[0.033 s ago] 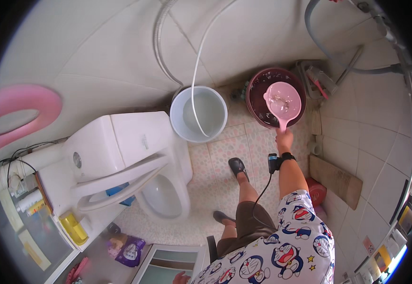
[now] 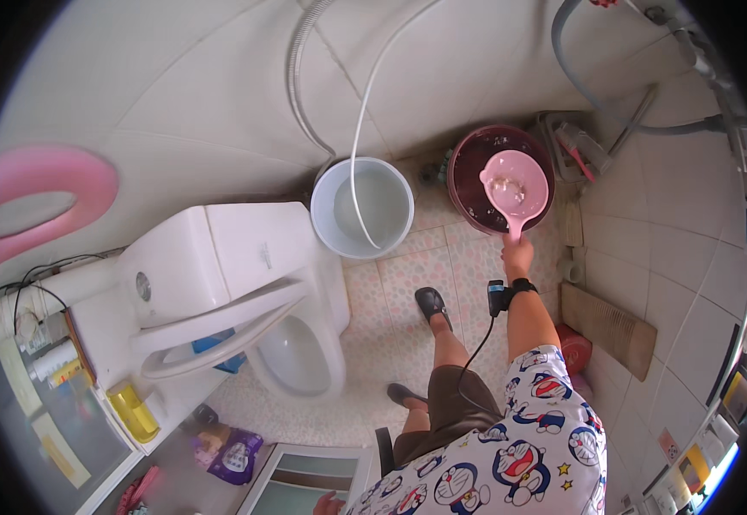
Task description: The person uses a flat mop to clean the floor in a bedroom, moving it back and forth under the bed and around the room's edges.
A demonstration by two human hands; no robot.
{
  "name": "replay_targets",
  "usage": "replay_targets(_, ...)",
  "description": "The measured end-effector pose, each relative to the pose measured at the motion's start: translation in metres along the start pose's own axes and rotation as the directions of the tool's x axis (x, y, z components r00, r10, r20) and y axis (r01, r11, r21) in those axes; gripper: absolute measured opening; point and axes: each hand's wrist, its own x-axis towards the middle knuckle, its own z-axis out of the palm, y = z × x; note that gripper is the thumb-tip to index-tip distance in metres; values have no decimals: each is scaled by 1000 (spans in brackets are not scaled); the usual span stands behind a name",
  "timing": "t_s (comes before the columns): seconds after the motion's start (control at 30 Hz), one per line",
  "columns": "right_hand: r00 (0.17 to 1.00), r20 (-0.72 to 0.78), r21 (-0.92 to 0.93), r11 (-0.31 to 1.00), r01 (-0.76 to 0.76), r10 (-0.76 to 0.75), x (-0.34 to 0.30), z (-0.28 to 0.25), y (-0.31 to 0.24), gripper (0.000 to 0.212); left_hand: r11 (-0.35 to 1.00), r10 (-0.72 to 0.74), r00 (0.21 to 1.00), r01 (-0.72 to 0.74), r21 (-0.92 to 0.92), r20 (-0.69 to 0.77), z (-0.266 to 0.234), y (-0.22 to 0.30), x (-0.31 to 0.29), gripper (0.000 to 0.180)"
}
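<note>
A bathroom seen from above through a wide fisheye lens. The person's right hand (image 2: 517,255) reaches forward, fingers wrapped tight around the handle of a pink plastic water dipper (image 2: 514,187). The dipper's bowl hangs over a dark maroon basin (image 2: 468,172) that stands on the tiled floor (image 2: 408,275) near the far wall; the bowl seems to hold a little water, though the view is too small to be sure. A black band with a small device (image 2: 497,297) sits on the right wrist, and a thin black cable runs from it back toward the body.

Only a sliver of the left hand (image 2: 330,504) shows at the lower edge of the picture, and I cannot tell whether it is open or closed.

Just left of the basin stands a pale blue bucket (image 2: 322,210) with water in it, and a thin white hose (image 2: 358,129) drops from the wall into it. Further left is a white toilet (image 2: 219,266) with its seat raised. A pink child toilet seat (image 2: 43,202) hangs at the far left. The person wears dark slippers (image 2: 432,302).
</note>
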Motion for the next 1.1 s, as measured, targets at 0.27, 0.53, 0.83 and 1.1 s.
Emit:
replay_targets(0.27, 952, -91, -215, 940, 267, -291, -46, -42, -41, 28, 982, 66, 996, -54, -178, 59, 10, -149, 46, 31)
replay_targets(0.53, 867, -23, -185, 855, 485, -497, -97, -42, -75, 26, 837, 457, 884, -464, -288, -96, 77, -312, 145, 32)
replay_targets(0.83, 758, 397, 279, 855, 438, -517, -278, -24, -117, 17, 838, 279, 859, -436, -328, -430, 168, -440, 238, 30)
replay_targets(1.1, 555, 651, 127, 795, 593, -518, -470, -17, -102, 20, 767, -182, 931, -67, -638, -316, 218, -551, 217, 31)
